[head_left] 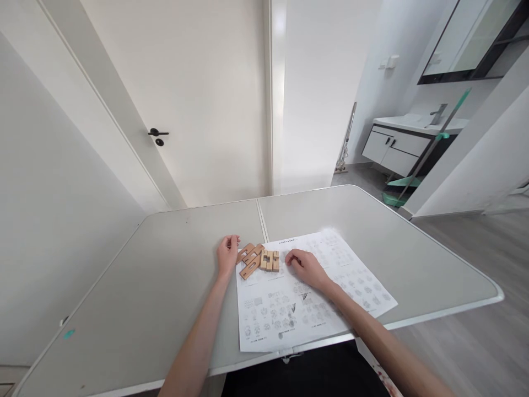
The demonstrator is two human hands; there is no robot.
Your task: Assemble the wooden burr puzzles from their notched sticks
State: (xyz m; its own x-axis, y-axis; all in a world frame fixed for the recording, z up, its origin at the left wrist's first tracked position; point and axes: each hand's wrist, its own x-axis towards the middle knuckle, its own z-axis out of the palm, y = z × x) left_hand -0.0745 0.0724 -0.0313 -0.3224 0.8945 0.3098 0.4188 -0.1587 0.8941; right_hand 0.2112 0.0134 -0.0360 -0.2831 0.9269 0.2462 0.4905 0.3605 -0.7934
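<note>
Several flat reddish-brown wooden puzzle pieces (250,268) with slots cut in them lie overlapping on a printed paper sheet (273,309). Touching or close against their right side is a group of lighter, notched wooden blocks (270,261). My left hand (228,252) rests on the table just left of the brown pieces, its fingers curled loosely and nothing seen in them. On the sheet, right of the light blocks and apart from them, lies my right hand (306,267). Its fingers are bent inward, and no object shows in its grasp.
The grey folding table (165,286) has a pale rim and a centre seam. Beyond its far edge stands a white door (206,99) with a black handle. At the right are a washbasin cabinet (397,146) and a green broom and dustpan (394,198).
</note>
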